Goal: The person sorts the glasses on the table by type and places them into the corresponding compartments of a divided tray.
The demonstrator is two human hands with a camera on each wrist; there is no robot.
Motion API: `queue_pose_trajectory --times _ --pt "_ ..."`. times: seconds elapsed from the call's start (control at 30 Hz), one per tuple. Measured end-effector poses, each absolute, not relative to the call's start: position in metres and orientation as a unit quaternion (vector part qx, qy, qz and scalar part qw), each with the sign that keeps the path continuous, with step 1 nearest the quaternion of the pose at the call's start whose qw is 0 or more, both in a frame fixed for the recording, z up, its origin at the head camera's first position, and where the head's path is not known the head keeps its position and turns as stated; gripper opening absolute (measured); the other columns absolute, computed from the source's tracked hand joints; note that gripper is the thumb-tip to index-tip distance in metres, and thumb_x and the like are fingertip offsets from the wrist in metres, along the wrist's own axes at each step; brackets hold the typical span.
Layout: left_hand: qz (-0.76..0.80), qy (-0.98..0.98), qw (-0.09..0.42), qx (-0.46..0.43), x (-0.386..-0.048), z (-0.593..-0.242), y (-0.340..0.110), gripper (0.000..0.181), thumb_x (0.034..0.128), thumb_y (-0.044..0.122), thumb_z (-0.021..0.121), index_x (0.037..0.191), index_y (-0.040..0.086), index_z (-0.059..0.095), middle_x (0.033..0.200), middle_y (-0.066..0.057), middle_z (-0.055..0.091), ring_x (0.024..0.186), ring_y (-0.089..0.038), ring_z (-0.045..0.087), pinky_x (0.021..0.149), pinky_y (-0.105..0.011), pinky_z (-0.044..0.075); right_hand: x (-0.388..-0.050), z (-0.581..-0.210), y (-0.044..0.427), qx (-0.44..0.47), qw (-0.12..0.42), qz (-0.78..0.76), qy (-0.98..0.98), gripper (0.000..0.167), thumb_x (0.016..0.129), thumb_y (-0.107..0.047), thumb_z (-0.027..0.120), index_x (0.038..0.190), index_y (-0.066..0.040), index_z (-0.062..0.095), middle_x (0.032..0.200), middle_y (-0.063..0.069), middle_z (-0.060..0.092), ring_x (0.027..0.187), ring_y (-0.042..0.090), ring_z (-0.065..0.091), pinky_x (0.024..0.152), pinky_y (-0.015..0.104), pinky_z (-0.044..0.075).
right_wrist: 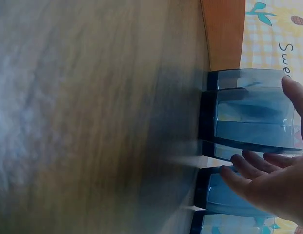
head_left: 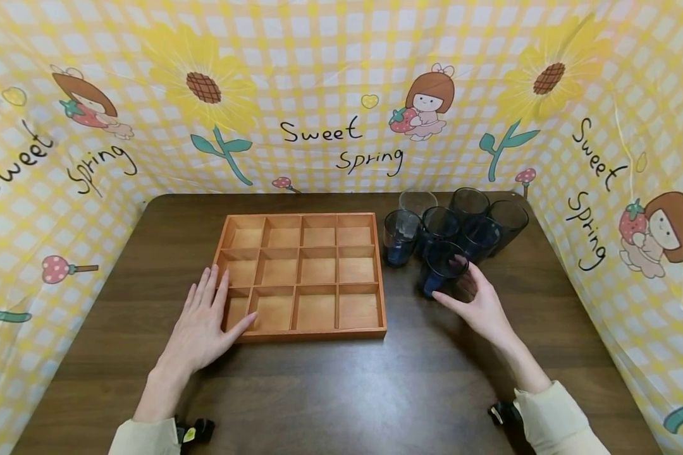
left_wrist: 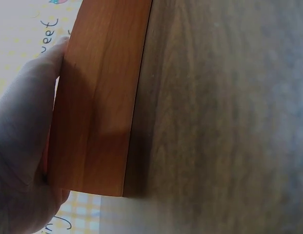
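Observation:
My left hand [head_left: 199,325] rests on the left side of a shallow wooden compartment tray [head_left: 296,333], its thumb over the front left corner. In the left wrist view, that hand lies along the tray's outer wall [left_wrist: 95,112]. My right hand [head_left: 480,306] is around the nearest dark blue glass tumbler [head_left: 439,268], thumb in front and fingers at its right side. In the right wrist view, the fingertips come close to this tumbler [right_wrist: 253,117], which stands upright; firm contact cannot be told. Several more tumblers [head_left: 401,237] stand upright behind it.
The tumblers stand close together at the back right, one of them clear [head_left: 417,199]. The tray lies left of them on a dark wooden table [head_left: 330,392]. Checked yellow cloth [head_left: 330,82] walls the back and both sides.

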State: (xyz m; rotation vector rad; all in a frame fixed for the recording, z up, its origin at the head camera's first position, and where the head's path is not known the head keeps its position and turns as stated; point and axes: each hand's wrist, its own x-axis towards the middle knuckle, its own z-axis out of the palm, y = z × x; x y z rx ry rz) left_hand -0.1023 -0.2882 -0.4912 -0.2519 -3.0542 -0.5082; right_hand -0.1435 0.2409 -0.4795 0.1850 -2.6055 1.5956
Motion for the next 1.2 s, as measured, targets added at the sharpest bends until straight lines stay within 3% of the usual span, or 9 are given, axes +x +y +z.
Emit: queue_pose_trajectory --times 0.17,0.3,0.47,0.5,0.73,0.9,0.97,1.07,1.2 --pt "-0.165 -0.983 0.017 -0.082 -0.096 -0.491 -0.29 0.109 0.1043 0.067 0.061 0.177 0.003 0.011 0.186 -0.024 0.003 0.174 -0.042 0.002 0.142 -0.056 -0.004 -0.146 -0.479 0.239 0.062 0.042 0.5 -0.863 0.081 0.09 -0.006 0.09 0.16 0.001 0.049 0.159 0.027 0.058 0.141 0.045 0.062 0.119 0.059 0.05" --pt "-0.166 -0.982 0.015 -0.084 -0.092 -0.49 -0.292 0.109 0.1044 0.067 0.061 0.177 0.005 0.008 0.186 -0.023 0.003 0.174 -0.042 0.002 0.142 -0.056 -0.006 -0.148 -0.481 0.238 0.063 0.041 0.487 -0.87 0.081 0.09 -0.008 0.091 0.159 0.001 0.05 0.159 0.028 0.057 0.141 0.047 0.063 0.121 0.065 0.047" --pt "-0.164 -0.983 0.014 -0.082 -0.089 -0.489 -0.294 0.11 0.104 0.068 0.061 0.177 0.006 0.007 0.186 -0.021 0.002 0.174 -0.042 0.003 0.142 -0.058 -0.003 -0.15 -0.487 0.239 0.066 0.051 0.465 -0.882 0.081 0.088 -0.012 0.092 0.157 0.0 0.051 0.155 0.029 0.059 0.136 0.05 0.064 0.117 0.065 0.05" --pt "-0.163 -0.983 0.015 -0.082 -0.088 -0.49 -0.294 0.11 0.1039 0.068 0.061 0.177 0.005 0.007 0.186 -0.021 0.003 0.174 -0.043 0.004 0.142 -0.058 -0.002 -0.153 -0.494 0.242 0.072 0.065 0.471 -0.877 0.08 0.087 -0.016 0.094 0.155 -0.001 0.054 0.153 0.027 0.061 0.132 0.046 0.067 0.115 0.059 0.054" --pt "-0.165 -0.983 0.015 -0.078 -0.086 -0.492 -0.293 0.11 0.1042 0.068 0.061 0.177 0.005 0.008 0.186 -0.022 0.002 0.174 -0.043 0.005 0.142 -0.056 -0.004 -0.166 -0.521 0.252 0.086 0.08 0.455 -0.883 0.088 0.084 -0.036 0.096 0.157 -0.01 0.054 0.149 0.024 0.064 0.127 0.043 0.068 0.11 0.053 0.057" --pt "-0.165 -0.983 0.014 -0.076 -0.086 -0.492 -0.292 0.11 0.1044 0.068 0.061 0.177 0.004 0.009 0.186 -0.022 0.003 0.174 -0.044 0.006 0.142 -0.058 -0.003 -0.185 -0.561 0.267 0.07 0.081 0.421 -0.901 0.097 0.081 -0.046 0.099 0.162 -0.024 0.051 0.15 0.01 0.067 0.127 0.02 0.069 0.102 0.02 0.054" --pt "-0.165 -0.983 0.015 -0.076 -0.086 -0.492 -0.292 0.11 0.1043 0.068 0.061 0.177 0.004 0.009 0.186 -0.022 0.003 0.174 -0.044 0.006 0.141 -0.059 -0.001 -0.183 -0.556 0.264 0.068 0.075 0.428 -0.898 0.097 0.082 -0.044 0.098 0.163 -0.021 0.049 0.149 0.014 0.067 0.128 0.025 0.07 0.103 0.024 0.055" --pt "-0.166 -0.983 0.016 -0.076 -0.087 -0.493 -0.292 0.11 0.1045 0.067 0.061 0.177 0.004 0.008 0.186 -0.022 0.002 0.173 -0.044 0.005 0.141 -0.06 -0.001 -0.169 -0.525 0.249 0.063 0.06 0.442 -0.893 0.099 0.087 -0.035 0.095 0.166 -0.013 0.041 0.151 0.025 0.064 0.136 0.042 0.066 0.112 0.048 0.055" --pt "-0.166 -0.983 0.011 -0.077 -0.086 -0.492 -0.292 0.11 0.1049 0.067 0.06 0.177 0.004 0.007 0.186 -0.022 0.001 0.173 -0.045 0.005 0.141 -0.06 -0.002 -0.155 -0.492 0.231 0.051 0.037 0.446 -0.893 0.103 0.093 -0.029 0.089 0.172 -0.008 0.025 0.159 0.03 0.055 0.147 0.052 0.055 0.12 0.069 0.044"
